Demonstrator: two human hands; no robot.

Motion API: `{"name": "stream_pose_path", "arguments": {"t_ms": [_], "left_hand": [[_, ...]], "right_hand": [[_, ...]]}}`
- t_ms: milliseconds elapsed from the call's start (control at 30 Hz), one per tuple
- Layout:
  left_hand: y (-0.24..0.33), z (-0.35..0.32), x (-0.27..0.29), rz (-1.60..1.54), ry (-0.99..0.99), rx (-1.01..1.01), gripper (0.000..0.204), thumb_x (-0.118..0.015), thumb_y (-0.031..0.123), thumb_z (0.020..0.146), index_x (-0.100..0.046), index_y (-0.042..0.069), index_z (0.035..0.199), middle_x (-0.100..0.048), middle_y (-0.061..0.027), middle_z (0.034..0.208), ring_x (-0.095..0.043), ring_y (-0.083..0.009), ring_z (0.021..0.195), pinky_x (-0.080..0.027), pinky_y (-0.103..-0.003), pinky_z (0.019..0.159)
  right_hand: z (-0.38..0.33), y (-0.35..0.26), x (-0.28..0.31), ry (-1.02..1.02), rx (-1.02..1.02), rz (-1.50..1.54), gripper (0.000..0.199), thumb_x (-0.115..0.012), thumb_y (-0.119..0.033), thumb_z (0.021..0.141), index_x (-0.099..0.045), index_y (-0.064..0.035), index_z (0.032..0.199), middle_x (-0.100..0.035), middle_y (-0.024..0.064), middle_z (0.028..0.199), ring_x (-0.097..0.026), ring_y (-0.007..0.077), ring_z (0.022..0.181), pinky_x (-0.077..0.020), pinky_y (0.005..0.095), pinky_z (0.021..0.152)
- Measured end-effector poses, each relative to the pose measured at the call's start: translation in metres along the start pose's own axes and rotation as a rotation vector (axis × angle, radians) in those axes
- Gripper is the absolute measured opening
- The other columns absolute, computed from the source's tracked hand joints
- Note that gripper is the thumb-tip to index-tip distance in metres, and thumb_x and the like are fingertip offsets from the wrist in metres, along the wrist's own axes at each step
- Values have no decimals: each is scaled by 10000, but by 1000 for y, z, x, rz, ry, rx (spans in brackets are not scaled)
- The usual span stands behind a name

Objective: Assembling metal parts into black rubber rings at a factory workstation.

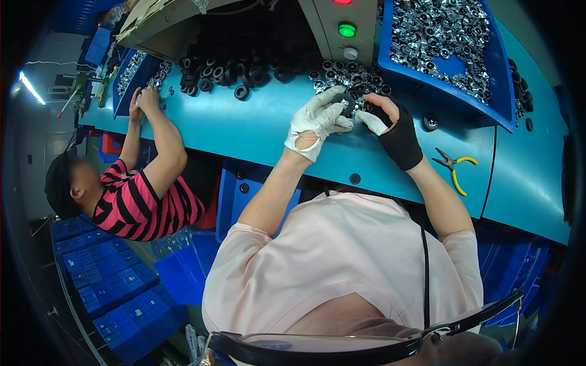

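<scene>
My left hand (317,121), in a worn white glove, is closed round a black round wheel-like part (347,106), held upright just above the blue-green worktop. Close beside it, my right hand (394,130), in a black fingerless glove with a white finger cover, has its thumb and fingers curled together at the wheel's right side. What lies between those fingertips is small, dark and partly hidden. Behind both hands lies a heap of shiny metal caps (349,75). To the right of my right hand, a black round part with a metal centre (430,122) rests on the worktop.
Yellow-handled pliers (454,166) lie at right. A blue bin (442,67) of shiny metal parts stands at the back right. Many black rings (242,93) pile up under a machine housing with a lit green button (347,29). A co-worker (146,189) in a striped shirt works at far left.
</scene>
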State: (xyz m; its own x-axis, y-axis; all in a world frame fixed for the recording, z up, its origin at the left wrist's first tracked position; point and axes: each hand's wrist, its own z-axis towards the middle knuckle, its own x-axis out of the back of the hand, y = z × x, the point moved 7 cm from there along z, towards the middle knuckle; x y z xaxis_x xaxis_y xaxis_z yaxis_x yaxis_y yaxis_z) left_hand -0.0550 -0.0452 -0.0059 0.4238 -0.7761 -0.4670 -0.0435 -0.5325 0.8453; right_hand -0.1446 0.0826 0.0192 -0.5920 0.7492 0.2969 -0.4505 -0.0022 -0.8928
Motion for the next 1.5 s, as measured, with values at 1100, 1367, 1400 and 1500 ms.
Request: {"name": "stream_pose_path", "arguments": {"t_ms": [1100,1367,1400,1500], "left_hand": [[-3,9,7,1,-4,23,418,-585,131,888,-472,-24,1260,-579,-117,1081,-614,-217,903,-530,-322,788],[-6,6,-3,164,-26,-82,482,-611,10,842,-433,-61,1285,-567,-160,1141,-613,-218,948,-530,-315,811],[-6,5,-4,164,-24,-82,482,-611,10,842,-433,-61,1285,-567,-160,1141,-613,-218,948,-530,-315,811],[-7,4,-6,199,-15,-57,489,-620,8,835,-433,-71,1280,-550,-192,1156,-615,-232,953,-535,-307,803]], "right_hand": [[1,-5,3,21,31,-28,320,-690,-59,763,-601,-10,1066,-645,151,978,-633,243,874,-485,309,772],[-3,-5,-1,20,171,-136,385,-679,-35,738,-575,-19,1109,-627,169,1024,-620,303,879,-488,349,762],[-3,-4,-1,19,171,-136,385,-679,-35,738,-575,-19,1109,-627,169,1024,-620,303,879,-488,349,762],[-6,-3,-1,26,174,-198,394,-681,-35,735,-577,-28,1115,-620,166,1028,-611,303,883,-482,352,766]]}}
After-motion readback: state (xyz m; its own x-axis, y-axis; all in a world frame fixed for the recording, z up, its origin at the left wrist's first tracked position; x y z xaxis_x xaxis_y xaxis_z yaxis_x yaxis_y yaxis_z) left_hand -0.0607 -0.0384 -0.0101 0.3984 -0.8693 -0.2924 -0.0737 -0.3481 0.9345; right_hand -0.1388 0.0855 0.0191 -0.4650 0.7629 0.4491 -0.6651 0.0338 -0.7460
